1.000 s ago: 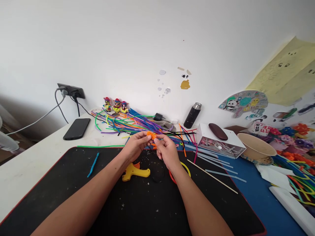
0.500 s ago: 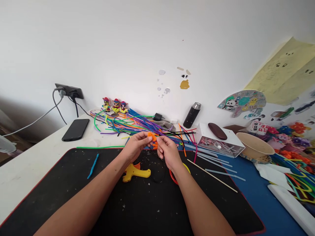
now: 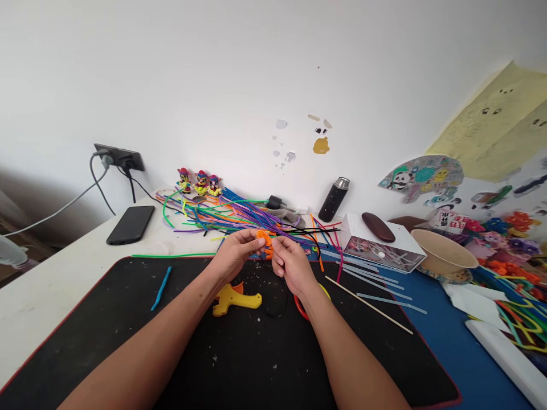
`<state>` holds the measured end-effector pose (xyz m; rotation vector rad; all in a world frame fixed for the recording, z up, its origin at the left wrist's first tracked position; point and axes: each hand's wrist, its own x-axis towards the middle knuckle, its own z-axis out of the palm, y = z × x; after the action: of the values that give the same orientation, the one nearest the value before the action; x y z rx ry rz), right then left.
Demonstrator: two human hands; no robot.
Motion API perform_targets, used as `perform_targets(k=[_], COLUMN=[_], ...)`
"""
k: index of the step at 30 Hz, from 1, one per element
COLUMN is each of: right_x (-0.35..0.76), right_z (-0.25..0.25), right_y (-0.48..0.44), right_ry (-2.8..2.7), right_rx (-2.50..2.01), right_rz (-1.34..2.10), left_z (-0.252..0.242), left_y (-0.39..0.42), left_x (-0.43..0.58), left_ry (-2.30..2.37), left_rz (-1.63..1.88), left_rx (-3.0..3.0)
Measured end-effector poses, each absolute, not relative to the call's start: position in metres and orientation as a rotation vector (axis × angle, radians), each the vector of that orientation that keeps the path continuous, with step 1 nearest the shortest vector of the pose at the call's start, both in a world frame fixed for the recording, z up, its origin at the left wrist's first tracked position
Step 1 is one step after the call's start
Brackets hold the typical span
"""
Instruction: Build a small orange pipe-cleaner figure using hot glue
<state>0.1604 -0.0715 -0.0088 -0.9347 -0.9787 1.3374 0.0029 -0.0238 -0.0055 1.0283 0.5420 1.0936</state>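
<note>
You are holding a small orange piece (image 3: 264, 235) between your 2 hands, near the far edge of the black mat (image 3: 243, 359). Your left hand (image 3: 234, 251) is pinching it between its fingers, and your right hand (image 3: 292, 263) is pinching at its right edge. A yellow glue gun (image 3: 237, 299) is lying on the mat just beside your left wrist; 3 figurines (image 3: 200, 183) are standing far back on the tabletop (image 3: 55, 279), by the wall (image 3: 205, 85).
</note>
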Motion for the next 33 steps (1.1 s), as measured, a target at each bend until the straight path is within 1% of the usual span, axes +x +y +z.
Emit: perform_targets(k=[8,33], right_x=[0.1611,0.1636], right_z=[-0.0053,-0.0084], right_y=[-0.0712,-0.0700], right_ry=[-0.950,-0.954], right_rx=[-0.947,-0.949], right_rz=[1.353,1.316], left_z=[-0.0015,-0.0065], left_y=[-0.0232,-0.0245], left_x=[-0.0007,0.0045], left_ry=[0.545,0.619], left_rz=[1.152,1.094], left_rx=[1.072,1.171])
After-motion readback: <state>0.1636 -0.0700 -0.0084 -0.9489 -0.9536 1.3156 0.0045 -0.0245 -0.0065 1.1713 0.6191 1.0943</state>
